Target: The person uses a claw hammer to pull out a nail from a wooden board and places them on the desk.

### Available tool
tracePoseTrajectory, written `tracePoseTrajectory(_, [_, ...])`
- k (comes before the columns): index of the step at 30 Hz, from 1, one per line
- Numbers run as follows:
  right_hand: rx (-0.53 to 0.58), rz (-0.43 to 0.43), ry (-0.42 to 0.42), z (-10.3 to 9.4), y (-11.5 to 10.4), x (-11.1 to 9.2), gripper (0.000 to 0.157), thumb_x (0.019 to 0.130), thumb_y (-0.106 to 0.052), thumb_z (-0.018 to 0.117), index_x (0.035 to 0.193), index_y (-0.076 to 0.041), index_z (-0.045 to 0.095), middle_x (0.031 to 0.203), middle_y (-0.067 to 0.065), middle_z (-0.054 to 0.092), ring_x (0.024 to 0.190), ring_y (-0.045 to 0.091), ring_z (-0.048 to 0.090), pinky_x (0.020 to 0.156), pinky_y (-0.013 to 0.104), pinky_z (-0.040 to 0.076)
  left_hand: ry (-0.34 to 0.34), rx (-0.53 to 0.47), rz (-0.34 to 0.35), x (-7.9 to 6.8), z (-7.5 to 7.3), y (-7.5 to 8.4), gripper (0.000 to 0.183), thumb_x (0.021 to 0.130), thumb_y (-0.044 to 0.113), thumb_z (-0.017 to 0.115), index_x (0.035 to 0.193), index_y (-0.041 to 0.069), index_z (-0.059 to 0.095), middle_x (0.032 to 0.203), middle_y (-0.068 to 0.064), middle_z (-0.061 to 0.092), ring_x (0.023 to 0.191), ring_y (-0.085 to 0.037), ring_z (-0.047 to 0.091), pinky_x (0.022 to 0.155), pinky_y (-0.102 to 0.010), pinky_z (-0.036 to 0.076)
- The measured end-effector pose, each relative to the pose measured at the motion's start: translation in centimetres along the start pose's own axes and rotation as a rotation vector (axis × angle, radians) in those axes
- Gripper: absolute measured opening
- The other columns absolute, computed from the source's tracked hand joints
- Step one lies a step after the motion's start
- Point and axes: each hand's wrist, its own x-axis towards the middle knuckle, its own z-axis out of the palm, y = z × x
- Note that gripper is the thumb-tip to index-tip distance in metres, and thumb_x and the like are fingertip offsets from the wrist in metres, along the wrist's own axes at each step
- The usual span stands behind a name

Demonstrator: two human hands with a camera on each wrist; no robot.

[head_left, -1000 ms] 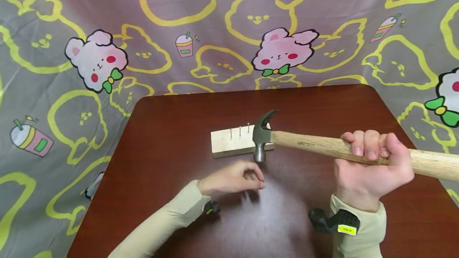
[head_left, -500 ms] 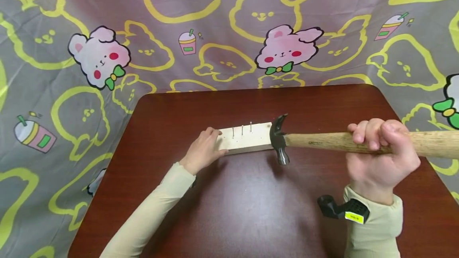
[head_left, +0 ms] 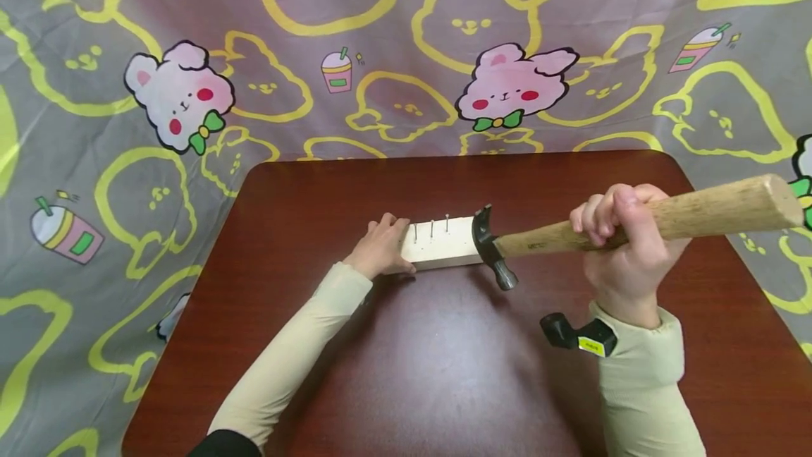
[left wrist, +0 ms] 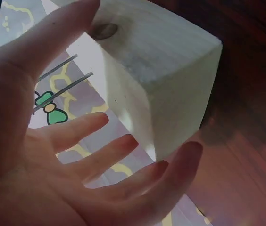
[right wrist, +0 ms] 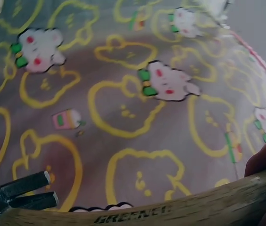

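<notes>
A pale wooden block (head_left: 444, 252) lies on the table with 3 thin nails (head_left: 432, 229) standing upright in its top. My left hand (head_left: 379, 245) holds the block's left end, thumb along the near side and fingers over the top towards the far side. Close up in the left wrist view, the block's end (left wrist: 180, 84) shows beside my spread fingers. My right hand (head_left: 624, 245) grips a claw hammer (head_left: 539, 238) around its wooden handle. The hammer's head (head_left: 485, 238) is raised over the block's right end, hiding part of it, claw upwards.
The dark red-brown table (head_left: 431, 372) has rounded far corners. A patterned cloth (head_left: 406, 41) with cartoon rabbits hangs behind it and at both sides. A black wrist camera (head_left: 577, 333) sits by my right cuff.
My left hand has gone from the near side of the block to its left end and slid further over it. The hammer has swung right, then tilted with its handle's end higher.
</notes>
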Motion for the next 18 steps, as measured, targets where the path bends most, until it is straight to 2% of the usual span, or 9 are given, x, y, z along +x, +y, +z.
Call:
tracePoseTrajectory(5, [-0.077, -0.089, -0.005, 1.0, 1.6, 0.4, 0.025, 0.082, 0.011, 0.054, 0.062, 0.009, 0.04, 0.044, 0.01, 0.039, 0.035, 0.017, 0.033, 0.037, 0.028, 0.033, -0.037, -0.026, 0.01, 0.7, 0.0, 0.1, 0.091, 0.065, 0.027, 0.09, 0.142, 0.006, 0.045, 0.134, -0.016, 0.049, 0.117, -0.037, 0.046, 0.098, -0.044, 0.046])
tracePoseTrajectory(10, [-0.146, -0.124, -0.011, 1.6, 2.8, 0.9, 0.02, 0.08, 0.013, 0.052, 0.062, 0.01, 0.043, 0.045, 0.009, 0.043, 0.034, 0.018, 0.041, 0.037, 0.027, 0.039, -0.051, -0.031, 0.05, 1.1, -0.3, 0.0, 0.089, 0.064, 0.022, 0.09, 0.14, 0.003, 0.048, 0.13, -0.018, 0.055, 0.116, -0.036, 0.047, 0.099, -0.043, 0.042])
tracePoseTrajectory(14, [-0.257, -0.104, -0.04, 1.7, 3.8, 1.6, 0.021, 0.081, 0.013, 0.05, 0.063, 0.008, 0.044, 0.045, 0.008, 0.042, 0.034, 0.017, 0.038, 0.036, 0.026, 0.036, -0.045, -0.035, 0.069, 1.5, -0.4, -0.2, 0.088, 0.064, 0.019, 0.09, 0.141, 0.003, 0.049, 0.131, -0.017, 0.055, 0.118, -0.035, 0.047, 0.1, -0.041, 0.042])
tracePoseTrajectory(18, [-0.358, -0.001, -0.088, 1.8, 4.8, 2.4, 0.026, 0.084, 0.01, 0.055, 0.061, 0.005, 0.044, 0.043, 0.007, 0.04, 0.033, 0.017, 0.035, 0.035, 0.027, 0.032, -0.053, -0.044, 0.085, 1.8, -0.4, -0.3, 0.087, 0.065, 0.017, 0.089, 0.141, 0.006, 0.048, 0.135, -0.016, 0.054, 0.12, -0.036, 0.045, 0.101, -0.041, 0.042])
